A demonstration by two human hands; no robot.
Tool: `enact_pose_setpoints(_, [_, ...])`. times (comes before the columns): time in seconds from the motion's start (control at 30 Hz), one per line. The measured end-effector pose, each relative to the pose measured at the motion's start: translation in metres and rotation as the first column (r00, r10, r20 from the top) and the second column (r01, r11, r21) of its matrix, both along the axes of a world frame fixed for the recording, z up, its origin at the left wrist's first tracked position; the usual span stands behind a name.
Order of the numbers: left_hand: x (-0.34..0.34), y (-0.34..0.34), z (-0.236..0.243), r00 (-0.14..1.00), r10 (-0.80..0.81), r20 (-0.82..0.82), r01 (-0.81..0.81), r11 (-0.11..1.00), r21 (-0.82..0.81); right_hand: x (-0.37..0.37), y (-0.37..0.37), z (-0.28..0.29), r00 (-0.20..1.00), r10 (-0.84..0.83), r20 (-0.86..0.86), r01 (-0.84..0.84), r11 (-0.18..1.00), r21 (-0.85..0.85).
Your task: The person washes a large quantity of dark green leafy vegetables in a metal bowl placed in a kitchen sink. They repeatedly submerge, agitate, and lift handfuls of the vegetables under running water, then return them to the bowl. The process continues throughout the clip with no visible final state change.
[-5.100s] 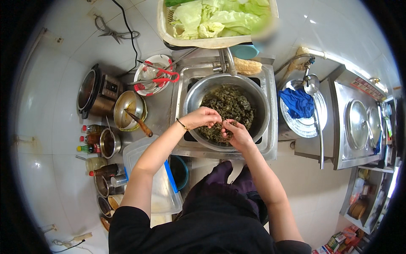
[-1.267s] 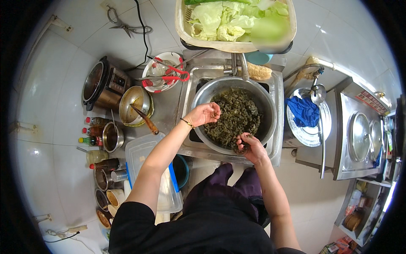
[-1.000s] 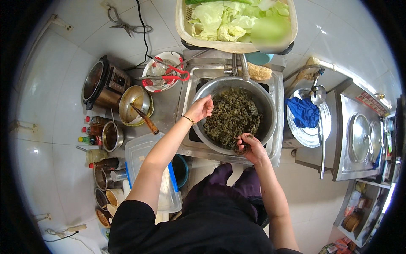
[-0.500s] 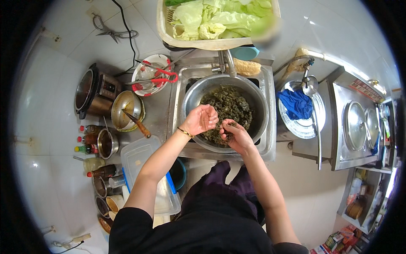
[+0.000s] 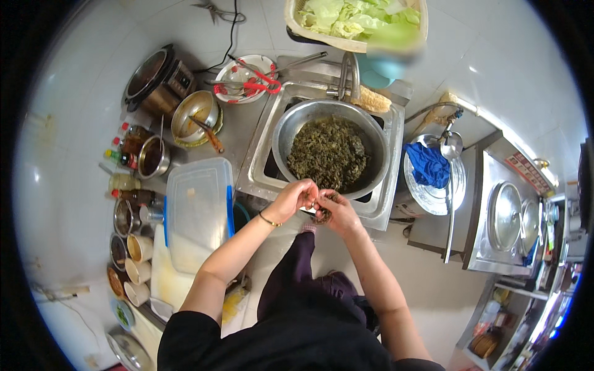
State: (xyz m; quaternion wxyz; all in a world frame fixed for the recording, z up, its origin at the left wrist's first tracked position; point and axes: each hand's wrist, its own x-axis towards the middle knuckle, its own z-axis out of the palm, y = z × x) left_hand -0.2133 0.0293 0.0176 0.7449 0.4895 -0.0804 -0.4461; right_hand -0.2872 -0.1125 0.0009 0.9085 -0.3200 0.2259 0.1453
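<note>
A steel basin sits in the sink, holding chopped dark greens in liquid. At its near rim, my left hand has curled fingers touching those of my right hand; what they pinch is hidden. My right hand grips a small dark clump of the greens, just outside the rim. The tap stands behind the basin, next to a tan loofah.
Left: clear lidded box, handled pan, electric cooker, red-handled tongs, bottles. Above: tray of cabbage leaves. Right: lidded pot with blue cloth, stove with lids, shelf.
My hands have moved from over the greens to the near rim and come together, my left one curling inward. The view has shifted, showing more of the left-hand counter.
</note>
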Motion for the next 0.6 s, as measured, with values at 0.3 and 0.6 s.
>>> enact_pose_setpoints(0.3, [-0.136,0.007,-0.107,0.930,0.250,-0.270,-0.242,0.968,0.064,-0.114,0.005,-0.097,0.966,0.059,-0.250,-0.024,0.989,0.143])
enact_pose_setpoints(0.6, [-0.138,0.027,-0.255,0.628,0.572,-0.528,-0.530,0.811,0.247,-0.115,0.003,-0.228,0.929,-0.014,-0.369,0.097,0.973,0.208])
